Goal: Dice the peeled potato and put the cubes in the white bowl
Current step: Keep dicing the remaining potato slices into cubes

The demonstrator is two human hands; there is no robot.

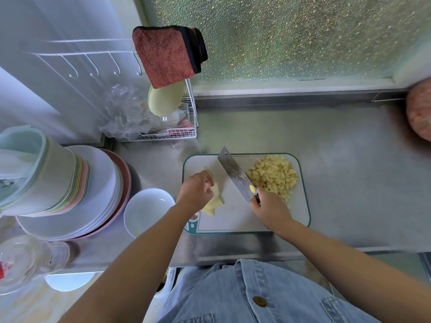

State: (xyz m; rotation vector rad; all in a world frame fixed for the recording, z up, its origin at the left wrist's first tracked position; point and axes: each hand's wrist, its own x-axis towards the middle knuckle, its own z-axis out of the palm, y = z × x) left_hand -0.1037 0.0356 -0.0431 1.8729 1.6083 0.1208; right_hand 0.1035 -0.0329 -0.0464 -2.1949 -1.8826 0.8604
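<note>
A white cutting board (235, 217) with a green rim lies on the steel counter. On its left side lie pale potato slices (213, 202), and my left hand (197, 192) grips them with curled fingers. My right hand (268, 208) holds the handle of a cleaver (235, 174), whose blade slants up and to the left across the board's middle, apart from the slices. A heap of potato cubes (272, 176) sits on the board's right part. The white bowl (147, 210) stands just left of the board, with nothing visible in it.
A tall stack of plates and bowls (70, 190) stands at the left. A wire rack (175, 127) with a red cloth (168, 54) is behind the board. A glass jar (28, 259) lies at the near left. A pinkish round object (419, 110) sits at the far right.
</note>
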